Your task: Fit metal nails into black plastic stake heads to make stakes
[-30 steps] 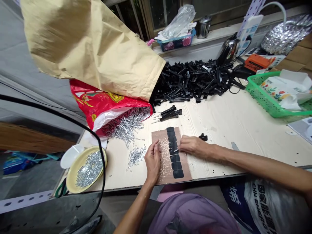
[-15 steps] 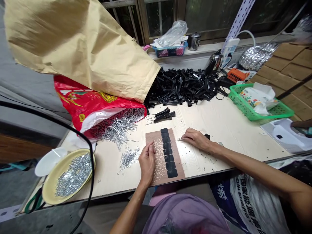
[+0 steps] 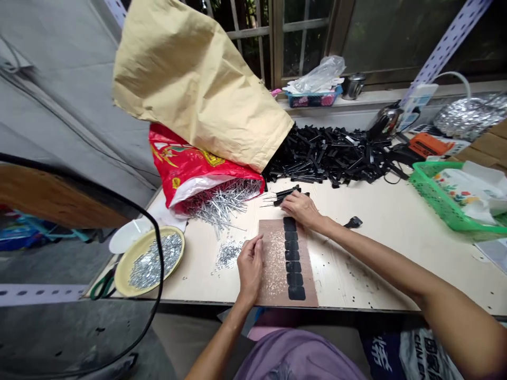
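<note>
My left hand (image 3: 250,266) rests at the left edge of a brown board (image 3: 311,274), thumb and fingers pinched; whatever they hold is too small to make out. Down the board runs a row of black rounded pads (image 3: 293,266), with small pale bits (image 3: 275,264) scattered beside it. Beyond the board's far end, my right hand (image 3: 301,209) has its fingers closed at a small group of black plastic parts with thin metal pins (image 3: 291,191), partly covering them. Another black part (image 3: 354,222) lies right of my right forearm. Small shiny metal pieces (image 3: 229,254) are spread left of the board.
A red bag (image 3: 182,163) spills metal pins (image 3: 222,206) under a tan sack (image 3: 202,89). A heap of black parts (image 3: 328,153) lies behind. A yellow bowl (image 3: 179,258) of metal pieces stands left, near a black cable (image 3: 161,253). A green basket (image 3: 431,203) sits right.
My right hand has left the black part on the right and moved up and left to the small group of pinned parts. My left hand stays by the board. The view has swung left.
</note>
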Motion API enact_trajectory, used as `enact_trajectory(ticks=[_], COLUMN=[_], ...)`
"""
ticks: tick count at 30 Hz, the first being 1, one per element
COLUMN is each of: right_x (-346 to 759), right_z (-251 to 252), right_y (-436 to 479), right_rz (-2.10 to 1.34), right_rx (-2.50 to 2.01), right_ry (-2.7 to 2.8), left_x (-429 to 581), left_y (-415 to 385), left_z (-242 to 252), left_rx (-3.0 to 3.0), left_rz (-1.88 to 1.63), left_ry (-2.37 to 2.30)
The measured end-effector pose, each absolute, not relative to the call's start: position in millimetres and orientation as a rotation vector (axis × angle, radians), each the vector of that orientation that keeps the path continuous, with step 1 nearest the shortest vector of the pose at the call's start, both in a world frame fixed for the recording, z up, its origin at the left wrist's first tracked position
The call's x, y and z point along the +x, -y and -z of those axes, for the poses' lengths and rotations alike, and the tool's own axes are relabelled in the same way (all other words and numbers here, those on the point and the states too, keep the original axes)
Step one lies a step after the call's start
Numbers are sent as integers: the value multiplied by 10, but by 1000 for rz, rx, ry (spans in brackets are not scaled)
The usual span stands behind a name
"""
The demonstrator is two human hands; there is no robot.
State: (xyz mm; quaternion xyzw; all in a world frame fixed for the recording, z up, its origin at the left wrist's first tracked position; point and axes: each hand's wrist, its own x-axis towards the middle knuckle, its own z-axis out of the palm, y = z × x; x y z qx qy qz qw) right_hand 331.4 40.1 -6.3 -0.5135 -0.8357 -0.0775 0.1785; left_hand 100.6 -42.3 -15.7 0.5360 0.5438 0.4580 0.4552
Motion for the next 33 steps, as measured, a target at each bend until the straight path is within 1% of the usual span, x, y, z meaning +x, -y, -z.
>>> enact_trajectory(ticks=[4, 9, 12, 15, 19, 23, 26, 28, 30, 33], right_x=[3073, 3062, 3076, 3070, 3056, 3026, 2954, 2872, 2766, 2591], right_z=[254, 413, 325, 127, -112, -176, -150, -128, -116, -132], right_y=[-849, -957, -861, -686, -369, -51, 131, 219, 285, 351], right_rz=[320, 398, 426, 398, 287, 157, 35, -44, -109, -159], right_rx=[-1421, -1389, -1357, -1349, -1293, -1244, -1254, -1248, -1247, -1250], right_ry=[2524, 2553, 2488, 2356, 2219, 2166, 2167, 2163, 2150, 2147], left_x=[456, -3, 80, 271, 428, 440, 427, 431, 458, 546], left_y=[368, 427, 390, 229, -23, -150, -177, -178, -163, -104], left_z=[111, 155, 196, 230, 292, 341, 328, 290, 226, 96], left_rx=[1555, 1950, 2188, 2357, 2513, 2609, 2567, 2447, 2172, 1508], left_rz=[-1239, -1063, -950, -821, -551, -343, -350, -488, -704, -940], left_ry=[-1582, -1722, -1687, -1649, -1678, -1607, -1573, -1538, -1480, -1313])
